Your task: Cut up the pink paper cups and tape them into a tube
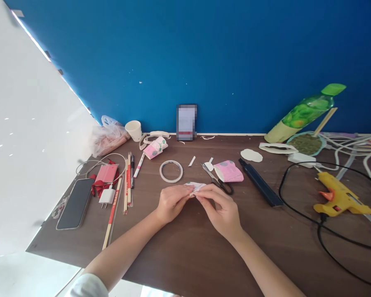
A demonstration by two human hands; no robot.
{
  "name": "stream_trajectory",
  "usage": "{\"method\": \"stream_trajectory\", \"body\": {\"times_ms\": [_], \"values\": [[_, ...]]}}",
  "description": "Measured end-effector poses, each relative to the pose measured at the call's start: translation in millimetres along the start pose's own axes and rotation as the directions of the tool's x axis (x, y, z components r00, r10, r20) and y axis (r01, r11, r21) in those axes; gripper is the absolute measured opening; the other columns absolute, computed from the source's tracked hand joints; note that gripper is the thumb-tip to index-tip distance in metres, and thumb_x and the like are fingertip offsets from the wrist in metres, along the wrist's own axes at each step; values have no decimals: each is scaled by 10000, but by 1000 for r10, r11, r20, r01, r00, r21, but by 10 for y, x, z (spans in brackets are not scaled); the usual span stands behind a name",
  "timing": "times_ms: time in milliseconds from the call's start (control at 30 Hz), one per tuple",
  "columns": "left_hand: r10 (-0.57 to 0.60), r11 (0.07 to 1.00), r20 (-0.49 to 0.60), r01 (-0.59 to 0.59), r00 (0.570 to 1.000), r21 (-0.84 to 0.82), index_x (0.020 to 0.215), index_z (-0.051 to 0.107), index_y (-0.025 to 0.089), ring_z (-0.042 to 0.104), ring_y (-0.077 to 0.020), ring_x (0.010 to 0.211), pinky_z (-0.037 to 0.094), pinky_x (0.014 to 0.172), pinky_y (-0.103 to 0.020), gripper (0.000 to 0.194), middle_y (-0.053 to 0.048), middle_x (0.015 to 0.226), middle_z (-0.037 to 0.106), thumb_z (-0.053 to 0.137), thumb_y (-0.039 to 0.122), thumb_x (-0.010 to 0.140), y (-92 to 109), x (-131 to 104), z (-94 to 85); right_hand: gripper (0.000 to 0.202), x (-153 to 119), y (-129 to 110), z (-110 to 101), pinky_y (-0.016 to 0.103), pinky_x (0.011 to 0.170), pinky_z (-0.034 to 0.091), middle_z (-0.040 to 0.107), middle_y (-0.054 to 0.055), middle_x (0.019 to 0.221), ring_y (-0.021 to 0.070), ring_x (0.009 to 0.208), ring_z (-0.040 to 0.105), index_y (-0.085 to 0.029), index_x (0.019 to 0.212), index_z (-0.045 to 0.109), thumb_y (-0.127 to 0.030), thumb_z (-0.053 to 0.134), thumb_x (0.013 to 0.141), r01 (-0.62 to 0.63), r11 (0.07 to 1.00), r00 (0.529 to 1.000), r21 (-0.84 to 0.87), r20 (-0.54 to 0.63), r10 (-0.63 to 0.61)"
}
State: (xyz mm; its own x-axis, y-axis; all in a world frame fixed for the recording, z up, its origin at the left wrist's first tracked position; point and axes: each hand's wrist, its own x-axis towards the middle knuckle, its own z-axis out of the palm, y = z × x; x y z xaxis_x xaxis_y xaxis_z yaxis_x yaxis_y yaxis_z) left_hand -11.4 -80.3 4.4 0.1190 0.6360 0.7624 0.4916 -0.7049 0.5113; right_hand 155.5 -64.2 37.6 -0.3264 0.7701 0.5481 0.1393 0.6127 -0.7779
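Note:
Over the front middle of the table, my left hand [172, 203] and my right hand [221, 209] meet fingertip to fingertip. Both pinch a small white patterned piece of paper [195, 185], partly hidden by the fingers. Just beyond my right hand lie scissors [214, 177] with black handles. A flattened pink paper cup [228, 171] with grey dots rests against them. Farther off, past my left hand, lies a roll of tape [171, 171]. Behind it a pink and white paper cup [155, 147] is on its side, touching a marker [139, 166].
Chopsticks [113, 212], a phone [75, 204] and a charger [107, 195] lie at left. A white cup [133, 130] stands behind. At right are a black case [261, 183], a yellow glue gun [340, 196] with a looping cord and a leaning green bottle [306, 112].

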Motion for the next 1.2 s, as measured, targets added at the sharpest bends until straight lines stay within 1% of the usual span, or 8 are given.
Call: {"method": "stream_trajectory", "body": {"times_ms": [67, 133, 267, 333, 433, 600, 900, 1200], "values": [[20, 1000, 18, -20, 1000, -2, 1071, 618, 180, 687, -182, 900, 571, 786, -306, 245, -81, 969, 718, 554, 121, 842, -19, -15, 1, 170, 24, -19, -20, 330, 701, 529, 675, 32, 844, 173, 788, 632, -253, 908, 682, -179, 540, 851, -40, 999, 996, 18, 81, 38], [23, 1000, 37, -22, 999, -18, 1074, 618, 175, 685, -183, 904, 567, 797, -310, 243, -84, 958, 719, 548, 124, 847, -34, -21, -4, 214, 49, -35, -56, 342, 711, 520, 680, 17, 810, 169, 752, 622, -265, 1026, 658, -213, 544, 852, -65, 998, 989, -16, 133, 67], [48, 997, 96, -41, 994, -70, 1091, 617, 184, 675, -186, 941, 553, 838, -321, 248, -68, 936, 724, 540, 148, 858, -46, 3, -24, 427, 81, -71, -135, 346, 718, 503, 652, -23, 677, 152, 636, 561, -259, 1253, 480, -279, 569, 835, -220, 971, 958, -97, 166, 234], [62, 996, 119, -53, 991, -77, 1082, 622, 188, 678, -184, 928, 553, 830, -318, 236, -65, 924, 727, 539, 164, 863, -46, 23, -33, 489, 86, -86, -162, 337, 724, 495, 652, -22, 676, 155, 653, 560, -249, 1288, 411, -303, 575, 830, -301, 949, 930, -97, 191, 314], [75, 995, 143, -63, 987, -81, 1061, 630, 179, 684, -181, 904, 549, 820, -313, 216, -75, 916, 729, 540, 169, 865, -48, 40, -43, 536, 86, -91, -186, 331, 724, 484, 641, -23, 681, 157, 674, 558, -254, 1316, 356, -307, 572, 828, -352, 930, 903, -103, 223, 366], [88, 992, 163, -72, 983, -102, 1046, 633, 187, 680, -180, 922, 547, 816, -314, 204, -80, 940, 725, 528, 171, 871, -57, 40, -57, 567, 86, -69, -206, 334, 710, 476, 626, -24, 690, 152, 657, 528, -264, 1335, 323, -305, 567, 825, -380, 916, 883, -128, 243, 401], [93, 989, 169, -72, 981, -127, 1020, 644, 186, 682, -178, 914, 546, 796, -301, 185, -71, 903, 730, 547, 175, 862, -37, 76, -66, 568, 68, -43, -199, 319, 687, 473, 625, -14, 694, 144, 636, 519, -258, 1344, 329, -312, 564, 830, -383, 917, 884, -106, 244, 398], [101, 989, 182, -79, 978, -127, 1007, 640, 166, 684, -179, 907, 545, 790, -298, 173, -83, 909, 729, 538, 163, 867, -37, 76, -76, 564, 99, -60, -230, 301, 694, 466, 633, -15, 710, 146, 669, 527, -267, 1328, 340, -341, 577, 821, -436, 896, 846, -86, 299, 440]]}}
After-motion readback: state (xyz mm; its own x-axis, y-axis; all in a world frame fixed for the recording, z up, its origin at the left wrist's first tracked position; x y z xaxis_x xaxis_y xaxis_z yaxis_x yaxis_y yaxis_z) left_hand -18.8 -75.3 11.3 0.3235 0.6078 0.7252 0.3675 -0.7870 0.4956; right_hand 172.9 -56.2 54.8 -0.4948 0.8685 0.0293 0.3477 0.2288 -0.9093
